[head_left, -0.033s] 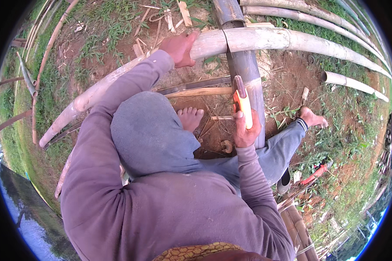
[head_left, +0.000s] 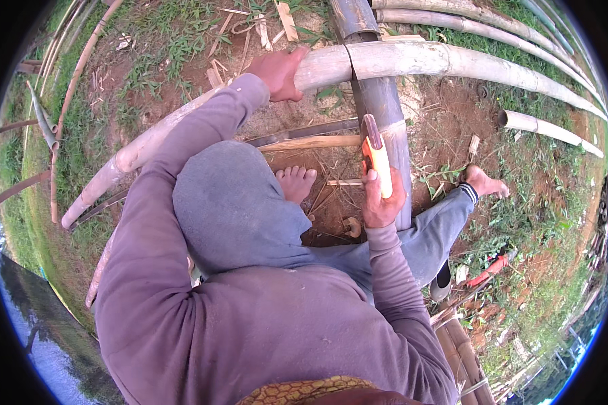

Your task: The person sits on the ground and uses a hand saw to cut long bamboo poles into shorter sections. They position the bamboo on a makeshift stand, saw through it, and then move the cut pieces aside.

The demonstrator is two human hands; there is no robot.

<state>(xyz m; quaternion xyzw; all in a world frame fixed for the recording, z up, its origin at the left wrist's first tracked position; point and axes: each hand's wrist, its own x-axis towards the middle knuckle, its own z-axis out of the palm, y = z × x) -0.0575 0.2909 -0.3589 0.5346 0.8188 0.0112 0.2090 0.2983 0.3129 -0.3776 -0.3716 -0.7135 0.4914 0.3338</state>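
My left hand (head_left: 278,73) is closed round a thick pale bamboo pole (head_left: 425,59), pressing on it from above. The pole curves across the view and rests crosswise on a dark grey bamboo pole (head_left: 378,101). A thin dark line crosses the pale pole just right of my left hand, where the two poles meet. In my right hand (head_left: 384,202) is the yellow and orange handle of what looks like a hand saw (head_left: 377,158), pointing away from me toward that line. Its blade is seen nearly edge-on and hard to make out.
More bamboo poles (head_left: 479,27) lie at the far right, with a shorter piece (head_left: 550,128) nearer. Split strips (head_left: 311,142) lie by my bare foot. A red-handled tool (head_left: 488,270) is on the grass at right, beside a dark shoe (head_left: 441,283). Slender poles (head_left: 67,115) stand left.
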